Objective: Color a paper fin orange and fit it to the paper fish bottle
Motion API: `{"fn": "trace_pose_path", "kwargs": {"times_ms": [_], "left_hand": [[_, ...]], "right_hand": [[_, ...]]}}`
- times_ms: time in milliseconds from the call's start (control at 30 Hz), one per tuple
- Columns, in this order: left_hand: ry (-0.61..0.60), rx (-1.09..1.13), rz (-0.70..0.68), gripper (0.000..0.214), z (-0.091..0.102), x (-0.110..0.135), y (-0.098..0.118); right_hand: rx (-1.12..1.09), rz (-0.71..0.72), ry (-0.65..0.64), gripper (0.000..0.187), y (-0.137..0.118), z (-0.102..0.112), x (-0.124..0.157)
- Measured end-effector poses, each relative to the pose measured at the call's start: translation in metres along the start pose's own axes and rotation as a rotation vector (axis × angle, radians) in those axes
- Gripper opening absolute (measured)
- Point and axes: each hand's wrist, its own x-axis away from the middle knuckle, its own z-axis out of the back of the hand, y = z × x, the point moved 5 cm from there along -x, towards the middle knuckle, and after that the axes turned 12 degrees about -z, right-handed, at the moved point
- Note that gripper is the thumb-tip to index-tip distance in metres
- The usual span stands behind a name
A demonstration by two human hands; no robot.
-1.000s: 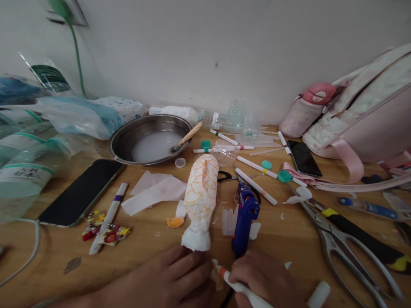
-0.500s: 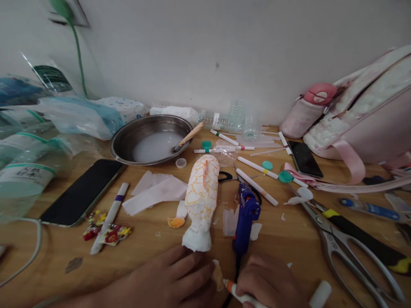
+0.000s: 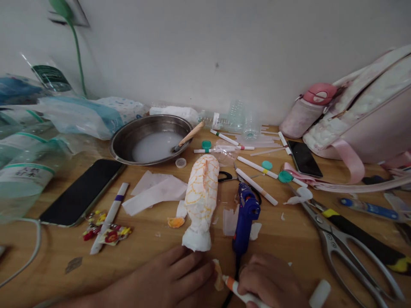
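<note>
My right hand (image 3: 272,282) grips a white marker with an orange tip (image 3: 234,287) at the bottom edge of the wooden table (image 3: 150,252). The tip touches a small orange-tinted paper scrap (image 3: 218,276). My left hand (image 3: 167,280) lies flat beside it with fingers stretched out, its fingertips pressing on the scrap. Just beyond my fingers lies a paper-covered fish shape with orange scale lines (image 3: 201,199). A blue glue gun (image 3: 244,216) lies to its right.
A steel bowl of milky liquid with a brush (image 3: 150,141) sits at the back. A phone (image 3: 81,192) lies left, large scissors (image 3: 349,246) right, several markers (image 3: 257,169) and caps in the middle, a pink bag (image 3: 366,107) far right, plastic bags (image 3: 38,141) left.
My right hand has drawn the marker slightly down and right, the tip staying at the scrap. My left hand has barely moved.
</note>
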Motion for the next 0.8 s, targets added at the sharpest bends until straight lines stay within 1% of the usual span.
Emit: {"fn": "trace_pose_path", "kwargs": {"times_ms": [67, 133, 167, 267, 300, 367, 433, 567, 700, 800], "left_hand": [[-0.056, 0.010, 0.037, 0.024, -0.0029, 0.0000, -0.0004], [-0.074, 0.024, 0.045, 0.026, -0.0041, -0.0005, -0.0006], [-0.070, 0.027, -0.013, 0.026, -0.0038, -0.0014, 0.0017], [-0.072, 0.033, -0.027, 0.026, -0.0019, -0.0015, -0.0004], [-0.070, 0.031, -0.009, 0.026, -0.0010, -0.0012, -0.0021], [-0.051, 0.025, 0.012, 0.025, 0.0011, -0.0007, -0.0039], [-0.030, 0.019, 0.014, 0.026, 0.0020, -0.0007, -0.0039], [-0.028, 0.033, -0.026, 0.026, -0.0008, -0.0013, -0.0004], [-0.058, 0.065, 0.041, 0.023, -0.0037, 0.0005, -0.0023], [-0.075, 0.072, 0.010, 0.025, -0.0019, 0.0011, -0.0012]], "right_hand": [[-0.015, 0.009, 0.010, 0.045, -0.0012, 0.0001, -0.0001], [-0.018, 0.008, 0.015, 0.045, -0.0017, -0.0004, -0.0005], [-0.006, 0.005, 0.003, 0.044, -0.0018, -0.0009, -0.0009], [0.061, -0.017, -0.061, 0.041, -0.0008, -0.0001, -0.0032], [0.072, -0.030, -0.095, 0.037, 0.0003, 0.0010, -0.0042], [0.075, -0.046, -0.173, 0.023, 0.0028, 0.0032, -0.0058], [0.056, -0.034, -0.217, 0.012, 0.0045, 0.0060, -0.0067], [0.023, 0.001, -0.230, 0.012, 0.0037, 0.0079, -0.0069], [0.038, -0.064, -0.241, 0.017, 0.0049, 0.0068, -0.0054], [0.049, -0.050, -0.258, 0.013, 0.0057, 0.0063, -0.0037]]}}
